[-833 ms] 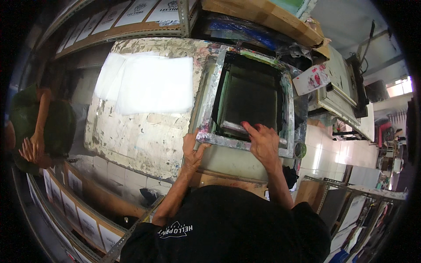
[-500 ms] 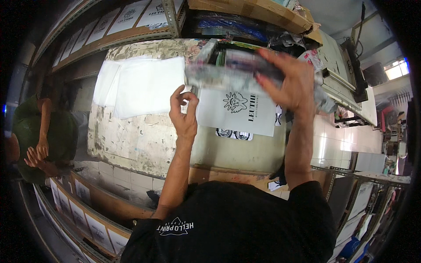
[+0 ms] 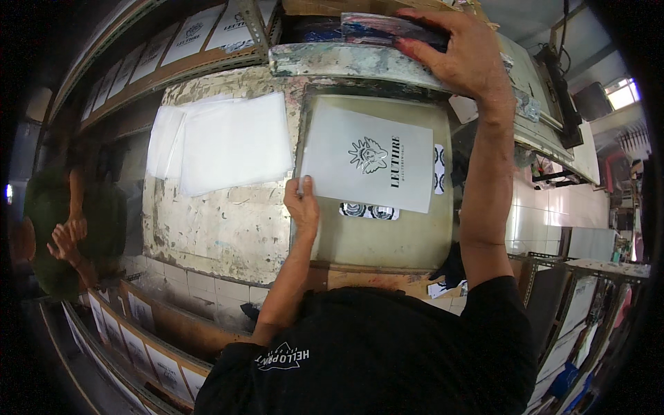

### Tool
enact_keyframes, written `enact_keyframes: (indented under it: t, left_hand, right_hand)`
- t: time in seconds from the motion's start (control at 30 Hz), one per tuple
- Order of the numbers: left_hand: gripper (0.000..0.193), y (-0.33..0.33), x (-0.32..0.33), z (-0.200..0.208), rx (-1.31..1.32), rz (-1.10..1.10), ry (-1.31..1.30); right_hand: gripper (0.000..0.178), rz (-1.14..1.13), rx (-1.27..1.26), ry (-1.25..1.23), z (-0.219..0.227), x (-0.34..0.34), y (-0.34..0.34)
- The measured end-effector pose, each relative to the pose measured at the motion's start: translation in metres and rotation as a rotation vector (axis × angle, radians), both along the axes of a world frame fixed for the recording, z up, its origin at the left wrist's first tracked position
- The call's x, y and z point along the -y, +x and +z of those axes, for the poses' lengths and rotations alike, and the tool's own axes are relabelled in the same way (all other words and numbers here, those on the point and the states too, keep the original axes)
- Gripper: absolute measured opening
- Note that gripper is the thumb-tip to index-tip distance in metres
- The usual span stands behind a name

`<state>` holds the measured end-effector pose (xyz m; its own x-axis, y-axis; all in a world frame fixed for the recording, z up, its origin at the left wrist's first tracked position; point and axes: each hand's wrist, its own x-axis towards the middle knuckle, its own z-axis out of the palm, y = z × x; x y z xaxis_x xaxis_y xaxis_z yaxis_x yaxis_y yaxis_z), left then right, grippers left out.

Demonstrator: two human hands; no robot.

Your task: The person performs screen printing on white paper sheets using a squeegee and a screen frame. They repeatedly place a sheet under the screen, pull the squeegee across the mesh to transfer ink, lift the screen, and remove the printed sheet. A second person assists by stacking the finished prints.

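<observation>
Pinching the smooth printed sheet [image 3: 369,164], left hand [image 3: 303,206]; right hand [image 3: 462,55] lifts paint-crusted frame [image 3: 346,59].

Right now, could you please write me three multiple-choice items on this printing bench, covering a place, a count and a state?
1. Where does the stack of blank white sheets lie?
A. left of the printed sheet
B. under the raised screen frame
C. on the floor

2. How many of the person's hands touch the printed sheet?
A. none
B. one
C. two

3. How is the screen frame?
A. flat on the sheet
B. lifted clear of it
C. leaning on the wall tiles

Answers: 1 A, it rests on the worn tabletop to the left. 2 B, only the left hand holds its corner. 3 B, the right hand holds it up.
</observation>
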<state>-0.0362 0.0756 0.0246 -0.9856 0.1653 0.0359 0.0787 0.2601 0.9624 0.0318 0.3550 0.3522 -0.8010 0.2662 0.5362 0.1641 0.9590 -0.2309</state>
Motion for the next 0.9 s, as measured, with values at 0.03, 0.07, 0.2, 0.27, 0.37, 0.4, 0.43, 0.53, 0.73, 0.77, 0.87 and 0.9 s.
enact_keyframes:
  t: [0.03, 0.07, 0.2, 0.27, 0.37, 0.4, 0.43, 0.53, 0.73, 0.77, 0.87, 0.9]
  left_hand:
    - [0.027, -0.01, 0.007, -0.001, 0.011, 0.026, 0.052]
    - [0.026, -0.02, 0.019, -0.001, 0.015, 0.062, 0.096]
    - [0.025, -0.063, 0.092, 0.006, 0.006, 0.223, 0.135]
    - [0.025, -0.087, 0.149, -0.002, -0.003, 0.267, 0.047]
    - [0.024, -0.12, 0.238, -0.019, 0.007, 0.336, 0.062]
    - [0.023, -0.125, 0.257, -0.019, -0.03, 0.382, 0.031]
    - [0.024, -0.131, 0.279, -0.016, -0.004, 0.42, -0.034]
    - [0.036, -0.139, 0.331, -0.027, -0.261, 0.735, -0.489]
    - [0.036, -0.159, 0.199, 0.007, -0.904, 0.543, -0.655]
    - [0.034, -0.152, 0.169, -0.007, -0.796, 0.392, -0.479]
    - [0.032, -0.116, 0.072, -0.01, -0.644, 0.008, -0.66]
    - [0.033, -0.109, 0.055, -0.014, -0.598, -0.067, -0.754]
  right_hand:
    - [0.043, -0.01, 0.008, 0.011, 0.006, 0.001, 0.0]
    - [0.043, -0.009, 0.011, 0.013, 0.006, 0.001, -0.001]
    - [0.041, -0.014, -0.003, 0.024, 0.002, 0.0, -0.001]
    - [0.041, -0.012, 0.032, -0.071, 0.001, 0.0, 0.0]
    - [0.041, 0.018, -0.023, -0.004, -0.002, -0.003, 0.0]
    - [0.041, 0.012, -0.022, -0.012, -0.002, -0.002, 0.001]
    - [0.041, 0.03, -0.041, -0.058, -0.005, -0.002, 0.002]
    - [0.041, 0.039, -0.059, 0.021, -0.007, -0.005, -0.002]
    - [0.041, 0.04, -0.04, -0.03, -0.006, -0.008, 0.001]
    - [0.041, 0.053, -0.034, -0.044, -0.005, -0.007, -0.002]
    - [0.041, 0.044, -0.03, -0.036, -0.005, -0.007, -0.003]
    - [0.041, 0.045, -0.049, -0.012, -0.008, -0.008, -0.003]
